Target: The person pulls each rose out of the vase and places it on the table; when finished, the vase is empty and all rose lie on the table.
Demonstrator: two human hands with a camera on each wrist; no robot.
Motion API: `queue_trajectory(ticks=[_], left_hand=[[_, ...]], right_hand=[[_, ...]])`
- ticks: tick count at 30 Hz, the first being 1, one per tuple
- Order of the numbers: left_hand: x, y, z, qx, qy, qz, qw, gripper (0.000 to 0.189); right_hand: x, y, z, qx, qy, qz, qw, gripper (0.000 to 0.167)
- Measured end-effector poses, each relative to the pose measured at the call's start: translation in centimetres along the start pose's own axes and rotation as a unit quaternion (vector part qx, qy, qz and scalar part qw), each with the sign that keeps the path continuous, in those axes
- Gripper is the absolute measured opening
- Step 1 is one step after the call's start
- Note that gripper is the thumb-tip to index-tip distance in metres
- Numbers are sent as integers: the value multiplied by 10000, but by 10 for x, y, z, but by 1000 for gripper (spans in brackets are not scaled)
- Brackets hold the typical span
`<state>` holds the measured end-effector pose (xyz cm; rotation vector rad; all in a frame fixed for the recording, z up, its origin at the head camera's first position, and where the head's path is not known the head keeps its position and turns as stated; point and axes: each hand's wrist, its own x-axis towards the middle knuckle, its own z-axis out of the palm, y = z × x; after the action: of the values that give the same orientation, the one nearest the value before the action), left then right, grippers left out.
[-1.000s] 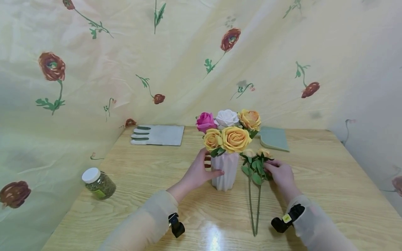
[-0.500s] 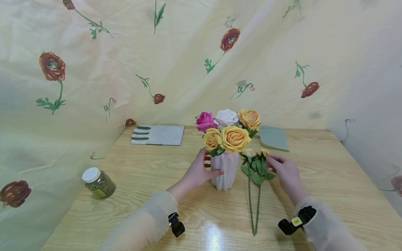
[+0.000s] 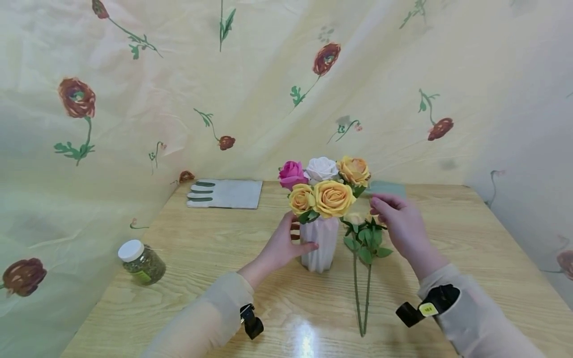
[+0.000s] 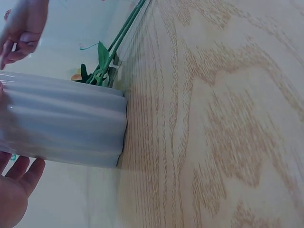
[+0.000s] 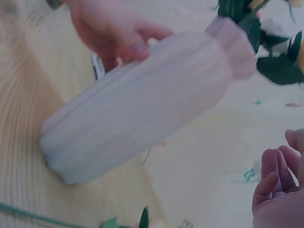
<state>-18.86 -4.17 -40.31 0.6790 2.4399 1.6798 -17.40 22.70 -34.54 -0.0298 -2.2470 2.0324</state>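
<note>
A pale pinkish-white ribbed vase (image 3: 320,246) stands upright on the wooden table. My left hand (image 3: 278,248) grips its side, thumb across the front and fingers behind. From the vase rise a magenta rose (image 3: 292,175), a white rose (image 3: 321,169) and several yellow-orange roses (image 3: 333,199). Right of the vase lie two pale peach roses (image 3: 355,219) with green leaves, their long stems (image 3: 356,293) pointing toward me. My right hand (image 3: 403,226) is over their heads, near the bouquet's right side. In the right wrist view its fingers (image 5: 270,166) are loosely bent, with nothing between them.
A clear jar with a white lid (image 3: 142,262) stands at the table's left. At the back lie a white glove with dark green stripes (image 3: 235,193) and a grey-green sheet (image 3: 389,188), partly behind my right hand. A flower-printed cloth (image 3: 250,74) hangs behind the table.
My right hand has drawn off the leaves of the lying roses and risen up and back, toward the bouquet's right side. The left hand and vase stay put.
</note>
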Motion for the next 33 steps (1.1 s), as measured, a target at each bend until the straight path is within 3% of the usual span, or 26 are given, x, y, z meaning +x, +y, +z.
queue_trajectory(ticks=[5, 13, 16, 22, 28, 33], left_hand=[[-1, 1, 0, -44, -5, -29, 10000, 82], [0, 2, -1, -61, -2, -15, 10000, 82], [-1, 2, -1, -98, -10, -10, 10000, 82], [0, 1, -2, -76, 5, 81, 9999, 81], [0, 1, -1, -11, 19, 60, 10000, 82], [-1, 1, 0, -33, 14, -15, 10000, 83]], right_hand=[[-8, -19, 8, 1107, -65, -337, 9933, 15], [-24, -43, 20, 1983, -256, -988, 9748, 10], [-30, -49, 26, 2076, -273, -1136, 9712, 8], [-36, -55, 37, 1792, -403, -1154, 9762, 10], [-34, -54, 43, 751, -109, -909, 9930, 9], [-29, -52, 46, 143, 100, -755, 9970, 21]])
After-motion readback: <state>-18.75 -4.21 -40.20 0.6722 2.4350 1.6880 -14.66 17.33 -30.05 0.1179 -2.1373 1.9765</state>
